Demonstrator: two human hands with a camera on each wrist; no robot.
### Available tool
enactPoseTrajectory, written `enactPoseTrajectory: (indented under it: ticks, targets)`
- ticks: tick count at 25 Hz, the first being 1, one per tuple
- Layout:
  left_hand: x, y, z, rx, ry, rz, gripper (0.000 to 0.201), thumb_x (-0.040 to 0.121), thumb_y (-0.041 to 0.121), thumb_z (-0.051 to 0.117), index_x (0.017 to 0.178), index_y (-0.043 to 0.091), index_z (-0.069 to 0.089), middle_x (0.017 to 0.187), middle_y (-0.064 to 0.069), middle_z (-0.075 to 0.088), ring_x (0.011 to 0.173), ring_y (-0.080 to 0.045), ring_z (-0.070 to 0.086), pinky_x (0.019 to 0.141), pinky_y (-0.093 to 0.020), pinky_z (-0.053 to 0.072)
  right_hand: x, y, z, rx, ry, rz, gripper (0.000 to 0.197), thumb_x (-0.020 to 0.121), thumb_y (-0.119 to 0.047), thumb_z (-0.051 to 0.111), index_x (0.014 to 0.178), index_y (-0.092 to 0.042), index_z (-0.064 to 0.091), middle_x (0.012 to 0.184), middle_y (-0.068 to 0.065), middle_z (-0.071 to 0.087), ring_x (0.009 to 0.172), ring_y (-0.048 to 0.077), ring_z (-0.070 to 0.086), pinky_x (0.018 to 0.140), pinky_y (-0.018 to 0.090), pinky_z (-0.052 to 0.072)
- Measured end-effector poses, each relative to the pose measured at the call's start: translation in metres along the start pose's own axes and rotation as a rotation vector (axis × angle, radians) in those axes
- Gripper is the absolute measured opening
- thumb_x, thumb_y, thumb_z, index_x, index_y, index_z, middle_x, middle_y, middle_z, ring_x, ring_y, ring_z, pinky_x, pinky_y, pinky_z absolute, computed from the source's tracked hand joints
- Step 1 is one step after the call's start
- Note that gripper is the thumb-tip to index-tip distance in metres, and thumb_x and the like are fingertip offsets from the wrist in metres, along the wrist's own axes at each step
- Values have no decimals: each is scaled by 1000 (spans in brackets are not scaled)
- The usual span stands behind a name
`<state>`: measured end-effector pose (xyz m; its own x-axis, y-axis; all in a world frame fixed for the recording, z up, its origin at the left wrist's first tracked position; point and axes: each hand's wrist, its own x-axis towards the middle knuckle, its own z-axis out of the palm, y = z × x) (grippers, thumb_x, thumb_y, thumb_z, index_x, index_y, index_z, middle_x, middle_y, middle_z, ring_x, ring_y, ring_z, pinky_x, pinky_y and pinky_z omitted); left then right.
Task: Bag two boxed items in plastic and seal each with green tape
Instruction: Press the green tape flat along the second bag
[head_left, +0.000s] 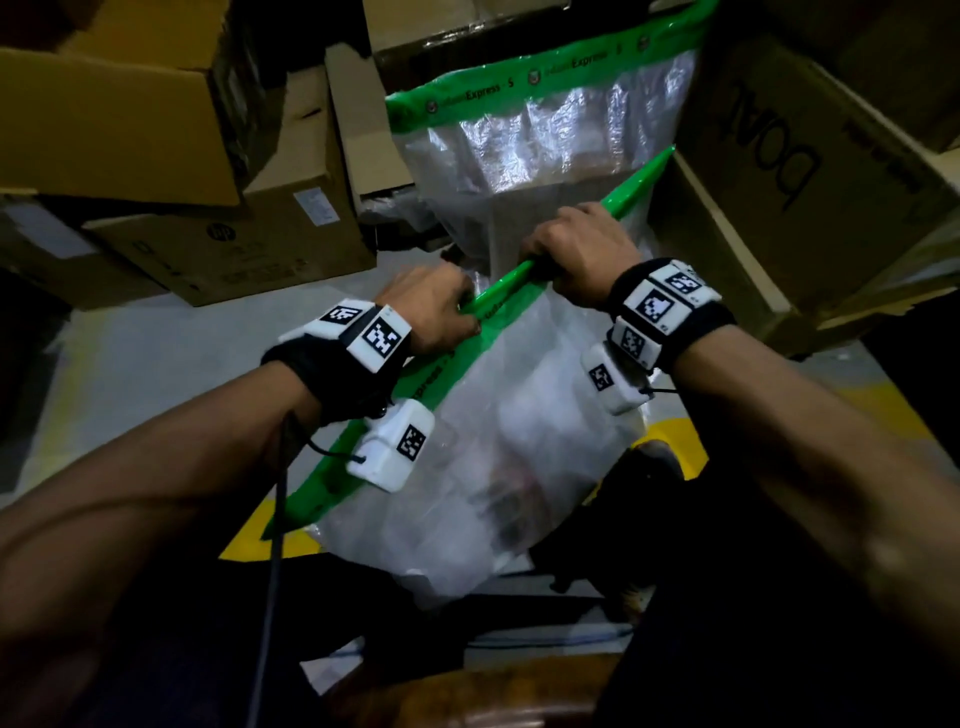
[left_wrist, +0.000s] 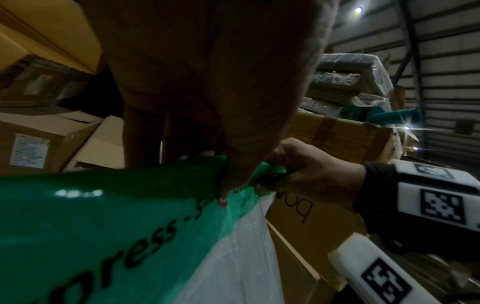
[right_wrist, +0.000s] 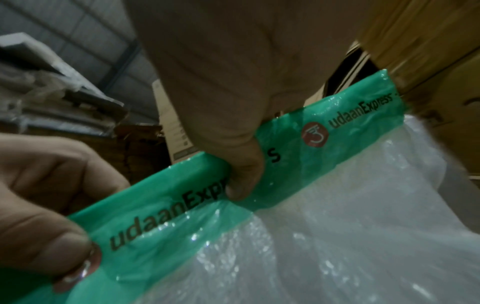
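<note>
I see corrugated cardboard cartons (head_left: 156, 119) stacked from nine through three o'clock on a smooth grey floor (head_left: 119, 374), a second crinkled clear bag (head_left: 545, 124) with a green taped top standing among them at twelve. At centre, the clear plastic bag (head_left: 493, 457) hangs soft and wrinkled, a pale boxed item (head_left: 519, 467) showing dimly through the film. Its folded mouth is bound by a glossy green tape band (head_left: 498, 296) printed "udaanExpress", running from seven to one o'clock. My left hand (head_left: 434, 306) pinches the band, fingers curled over it; my right hand (head_left: 576, 249), just beside at one o'clock, grips it likewise, thumb (right_wrist: 241, 174) pressed on the tape.
</note>
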<state>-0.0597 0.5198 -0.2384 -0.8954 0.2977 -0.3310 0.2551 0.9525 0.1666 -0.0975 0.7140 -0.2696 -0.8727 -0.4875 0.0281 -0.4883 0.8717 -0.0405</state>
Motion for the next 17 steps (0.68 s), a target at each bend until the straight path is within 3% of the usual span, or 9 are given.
enactPoseTrajectory:
  ticks: [4,9,13,17]
  targets:
    - [-12,-2,-4,-106,-7,-23,38,84,52,63,91,14,64,88,-7,63,83,-25,59,66,-28,39,-5,8,-8,73,59,42,25,82,-15,61,103,-25,70,101,5,69,105,30,56,93,40,35]
    - [-36,-47,29,60,-247,-63,43,82,43,70,112,19,52,108,-2,61,99,-26,57,83,-34,47,-8,8,-3,52,73,97,23,82,-16,62,100,-23,72,94,5,69,101,30,57,91,39,33]
    - [-36,-93,52,55,-98,-192,32,88,36,59,116,21,51,119,-11,60,103,-32,57,83,-38,47,-3,-1,-2,21,105,128,22,81,-13,60,98,-22,71,91,7,68,98,31,58,89,40,32]
    - [-31,-122,64,-98,157,-241,29,94,25,54,122,18,54,117,-12,59,104,-34,56,81,-39,45,1,-6,2,39,79,177,20,82,-16,59,97,-23,70,96,6,70,100,31,58,86,39,31]
